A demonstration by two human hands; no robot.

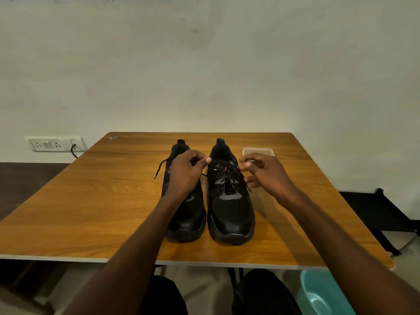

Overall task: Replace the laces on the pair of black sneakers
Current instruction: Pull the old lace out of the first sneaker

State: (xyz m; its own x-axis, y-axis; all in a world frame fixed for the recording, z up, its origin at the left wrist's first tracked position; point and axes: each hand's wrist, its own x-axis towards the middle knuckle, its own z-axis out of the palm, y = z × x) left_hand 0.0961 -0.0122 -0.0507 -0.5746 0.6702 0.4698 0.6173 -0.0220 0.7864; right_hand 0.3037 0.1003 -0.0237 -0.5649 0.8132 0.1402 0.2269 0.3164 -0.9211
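Grip. The left hand (186, 171) hovers over the collar of the left sneaker (185, 201), fingers curled with thumb and forefinger drawn together near the top of the right sneaker (230, 201); whether a strand lies in that pinch cannot be told, since black lace against black upper hides it. The right hand (264, 173) is held just to the outer side of the right sneaker's lacing, thumb and forefinger close together, the other fingers loosely bent; a lace (229, 178) runs toward it, but contact is not resolved.

Work piece. Both sneakers stand upright, side by side, toes toward the viewer, near the middle of the wooden table (91, 201). The right one is laced through its eyelets. A loose lace end (160, 168) trails from the left one onto the tabletop.

Step, as judged. Undoing the top of the right sneaker's lacing, the opening stage of the replacement.

Method. Take each end close to its eyelet and draw outward evenly; slacken each crossing from the top down rather than hauling on one end, which tightens the rows below. Steady the sneaker so it does not tip against its mate.

Surroundings. A clear plastic container (258, 151) sits beyond the right hand; no spare laces are visible.
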